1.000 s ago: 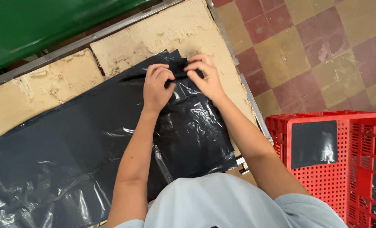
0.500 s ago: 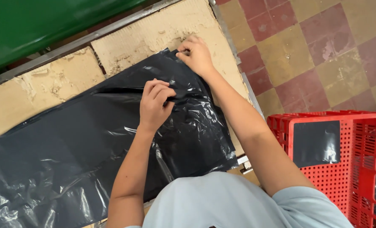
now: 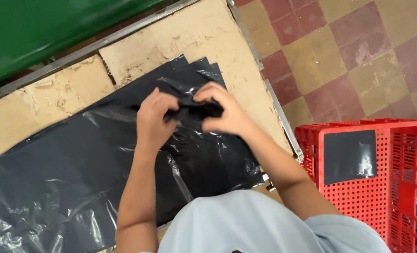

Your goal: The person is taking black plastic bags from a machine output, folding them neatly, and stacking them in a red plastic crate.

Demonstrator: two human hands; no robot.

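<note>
The black plastic bag (image 3: 77, 182) lay flat on the worn table (image 3: 208, 37), its long axis running away to the lower left. Both hands pinched its near end together: left hand (image 3: 154, 119) and right hand (image 3: 225, 112) closed on a bunched fold, seemingly equally near.

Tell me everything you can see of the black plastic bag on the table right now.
The black plastic bag is thin, glossy film, creased and wrinkled, lying mostly flat along a worn tan table top. Its far end shows several stacked layered edges. Near that end a section is gathered up off the surface and pinched between the left hand and the right hand. Its near edge disappears under the person's pale shirt.
</note>
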